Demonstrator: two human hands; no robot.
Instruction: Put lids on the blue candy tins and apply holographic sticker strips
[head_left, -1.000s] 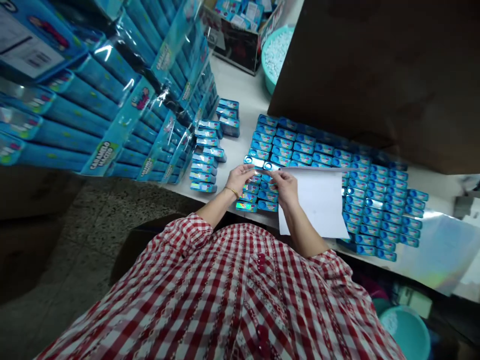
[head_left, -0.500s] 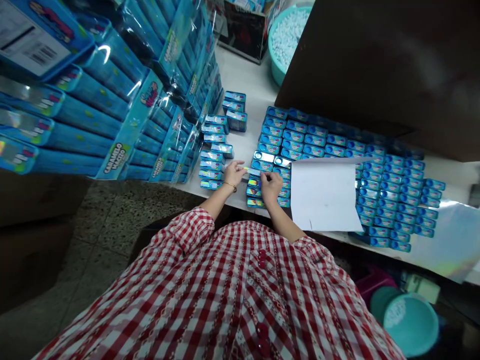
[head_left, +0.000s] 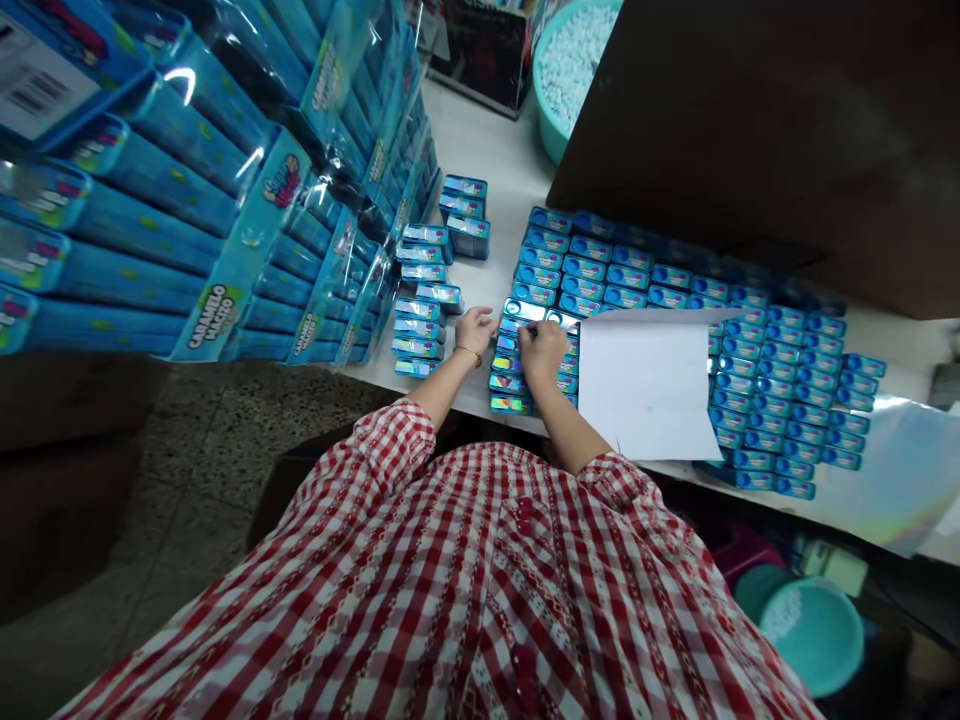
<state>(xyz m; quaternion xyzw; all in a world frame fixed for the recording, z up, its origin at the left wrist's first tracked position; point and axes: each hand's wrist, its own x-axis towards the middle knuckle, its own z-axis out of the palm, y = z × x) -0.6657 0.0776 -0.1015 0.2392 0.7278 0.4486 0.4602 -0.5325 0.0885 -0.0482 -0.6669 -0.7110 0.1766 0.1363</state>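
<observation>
The small blue boxes [head_left: 534, 293] stand close together in rows on the white table [head_left: 506, 180]. At the far left is a tall pile of blue packs [head_left: 247, 230] in shiny clear wrap. Next to it is a short, uneven line of loose boxes [head_left: 418, 328]; it is best not to bump those, as they could tip. Then comes the left hand [head_left: 474, 330], just by the left side of the rows. Its fingers are half curled, and I can't tell if they have hold of anything. It could help there like a little wall, so boxes don't slide. The right hand [head_left: 544, 350] is over the rows, its fingers bunched and pointing down at a box top. I can't tell if something tiny is pinched in them. Soft pushes straight down should work best, since a hard sideways push could spoil the neat lines. Right beside that hand, a white sheet [head_left: 645, 385] lies on top of more boxes [head_left: 757, 420], its far edge curled up. Best not to drag it.
</observation>
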